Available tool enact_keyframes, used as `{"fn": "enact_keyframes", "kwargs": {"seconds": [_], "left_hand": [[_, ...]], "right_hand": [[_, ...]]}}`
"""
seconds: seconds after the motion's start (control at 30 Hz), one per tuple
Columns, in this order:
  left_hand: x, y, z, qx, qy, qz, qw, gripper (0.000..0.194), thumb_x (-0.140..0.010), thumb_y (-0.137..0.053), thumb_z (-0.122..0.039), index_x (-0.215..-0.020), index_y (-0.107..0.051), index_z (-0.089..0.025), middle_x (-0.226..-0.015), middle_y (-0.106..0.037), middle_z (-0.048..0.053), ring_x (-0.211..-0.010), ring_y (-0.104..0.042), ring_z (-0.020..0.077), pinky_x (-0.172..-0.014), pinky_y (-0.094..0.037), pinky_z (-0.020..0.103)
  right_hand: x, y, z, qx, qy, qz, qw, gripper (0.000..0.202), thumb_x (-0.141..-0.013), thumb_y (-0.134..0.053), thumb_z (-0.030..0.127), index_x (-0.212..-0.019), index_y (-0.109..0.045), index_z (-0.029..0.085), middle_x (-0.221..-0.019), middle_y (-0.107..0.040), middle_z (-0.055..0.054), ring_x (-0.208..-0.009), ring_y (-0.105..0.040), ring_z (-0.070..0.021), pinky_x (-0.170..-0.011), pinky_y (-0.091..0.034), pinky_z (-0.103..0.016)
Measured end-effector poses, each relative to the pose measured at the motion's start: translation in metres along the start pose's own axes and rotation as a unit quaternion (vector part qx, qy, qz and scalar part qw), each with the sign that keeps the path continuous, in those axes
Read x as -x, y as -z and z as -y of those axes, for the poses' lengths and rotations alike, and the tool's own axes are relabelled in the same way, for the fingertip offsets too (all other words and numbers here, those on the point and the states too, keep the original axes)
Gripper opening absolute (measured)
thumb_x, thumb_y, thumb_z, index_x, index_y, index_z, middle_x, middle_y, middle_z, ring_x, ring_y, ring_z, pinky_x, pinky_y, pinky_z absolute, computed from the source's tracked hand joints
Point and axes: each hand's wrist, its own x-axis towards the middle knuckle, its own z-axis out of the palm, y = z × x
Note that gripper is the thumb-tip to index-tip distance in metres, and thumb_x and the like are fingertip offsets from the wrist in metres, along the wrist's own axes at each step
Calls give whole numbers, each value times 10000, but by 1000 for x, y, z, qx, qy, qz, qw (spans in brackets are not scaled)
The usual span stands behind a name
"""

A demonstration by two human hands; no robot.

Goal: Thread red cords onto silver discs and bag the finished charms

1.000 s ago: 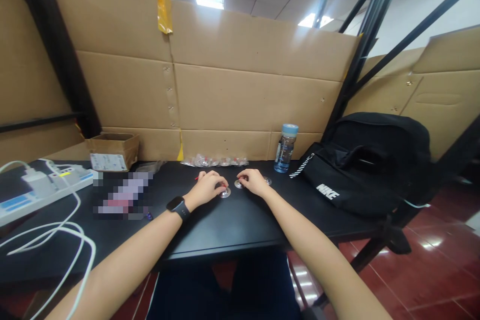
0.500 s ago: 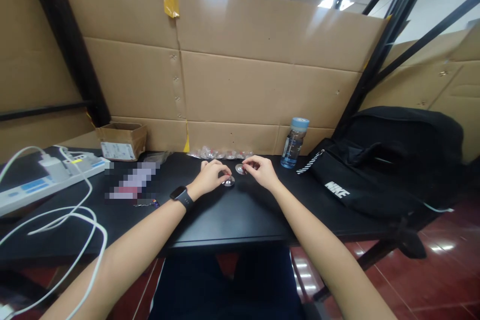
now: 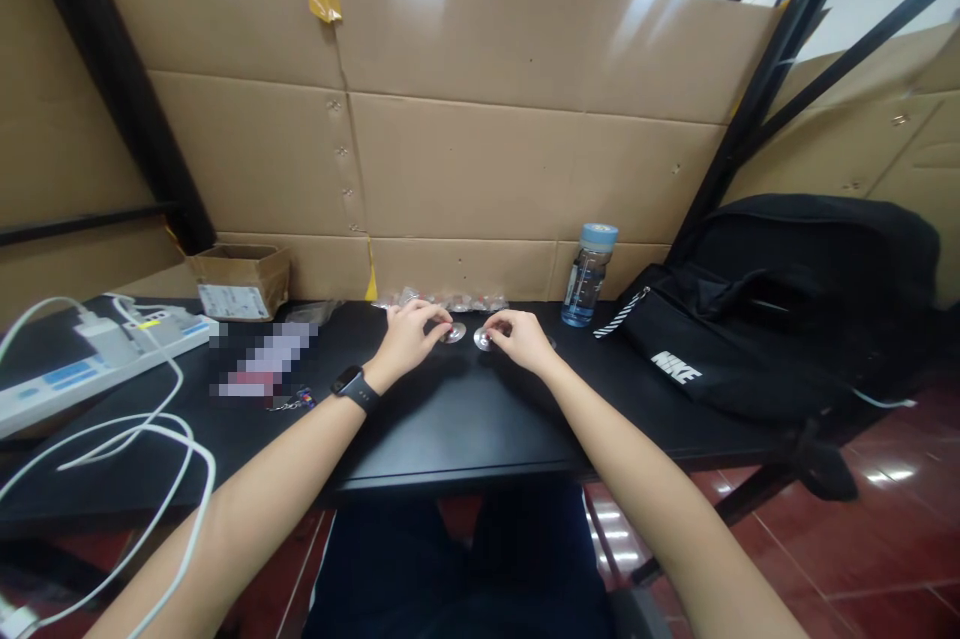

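My left hand [image 3: 407,339], with a dark smartwatch [image 3: 352,383] on its wrist, pinches a clear round disc [image 3: 457,333] at its middle between thumb and fingers. It looks like a suction cup and has a small reddish spot near the fingertips. A similar clear disc [image 3: 481,340] is held in the fingertips of my right hand [image 3: 523,342]. The two discs are close to each other, a small gap apart, over the black table [image 3: 465,429]. Behind my hands lies a row of small clear plastic packets [image 3: 472,303] with bits of red in them.
A blue-lidded water bottle [image 3: 589,276] and a black Nike bag [image 3: 750,319] stand at right. On the left are a small cardboard box [image 3: 244,279], a keychain [image 3: 300,401], a white power strip [image 3: 45,394] and loose white cables [image 3: 187,449]. A cardboard wall [image 3: 465,159] closes the back.
My left hand has moved slightly back and left with its disc, which now sits level with the other. My right hand has barely moved. The view has tilted down a little.
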Motion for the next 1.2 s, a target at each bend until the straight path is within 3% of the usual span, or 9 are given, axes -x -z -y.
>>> {"fn": "enact_keyframes", "kwargs": {"seconds": [0.23, 0.33, 0.5, 0.67, 0.77, 0.87, 0.97, 1.2], "left_hand": [[0, 0, -4, 7, 26, -16, 1000, 144, -984, -633, -314, -904, -720, -232, -1030, -788, 40, -1105, -661, 266, -1063, -335, 476], [-1, -4, -1, 59, 83, -33, 994, 125, -960, -659, -327, -907, -708, -226, -1002, -803, 36, -1045, -716, 255, -1061, -390, 460], [-3, -21, 8, 213, 224, -25, 951, 181, -826, -785, -378, -856, -722, -211, -912, -815, 68, -924, -766, 271, -925, -528, 399], [-1, -32, 5, 346, 229, -27, 910, 288, -748, -841, -424, -835, -721, -177, -897, -812, 113, -882, -772, 276, -872, -569, 390], [1, -36, 3, 330, 216, -33, 918, 282, -752, -836, -440, -835, -731, -192, -905, -814, 104, -898, -774, 282, -877, -574, 390], [2, -39, 4, 286, 211, -37, 934, 260, -757, -832, -446, -832, -743, -213, -915, -818, 88, -928, -776, 287, -892, -575, 388], [3, -41, 6, 265, 212, -37, 940, 246, -772, -818, -449, -846, -748, -226, -931, -823, 80, -948, -776, 288, -910, -571, 393], [4, -37, 0, 216, 222, -19, 951, 202, -799, -795, -428, -837, -739, -238, -959, -827, 65, -991, -774, 281, -944, -547, 390]], "right_hand": [[0, -2, 3, -87, -59, -33, 994, 89, -831, -706, 186, -872, -783, 173, -854, -806, -74, -694, -764, -197, -696, -583, -293], [0, -7, 4, -115, -76, -75, 988, 119, -829, -707, 246, -886, -772, 165, -880, -801, -82, -652, -754, -188, -639, -582, -282], [3, -19, 9, -152, -80, -117, 978, 195, -829, -680, 333, -900, -755, 168, -876, -786, -71, -628, -742, -189, -578, -587, -274], [6, -26, 17, -138, -67, -139, 978, 161, -841, -656, 304, -896, -744, 181, -904, -778, -71, -690, -754, -193, -659, -631, -296], [7, -32, 21, -193, -76, -127, 970, 161, -847, -679, 325, -894, -732, 180, -884, -743, -70, -673, -750, -194, -630, -654, -307], [9, -37, 22, -231, -42, -115, 965, 175, -858, -710, 354, -882, -729, 182, -915, -708, -74, -740, -752, -196, -701, -687, -331], [10, -40, 22, -215, -10, -111, 970, 169, -867, -725, 356, -879, -738, 188, -942, -691, -75, -810, -738, -194, -781, -694, -344], [12, -39, 23, -177, 22, -90, 980, 114, -881, -690, 254, -866, -791, 202, -873, -653, -49, -764, -728, -168, -778, -679, -312]]}}
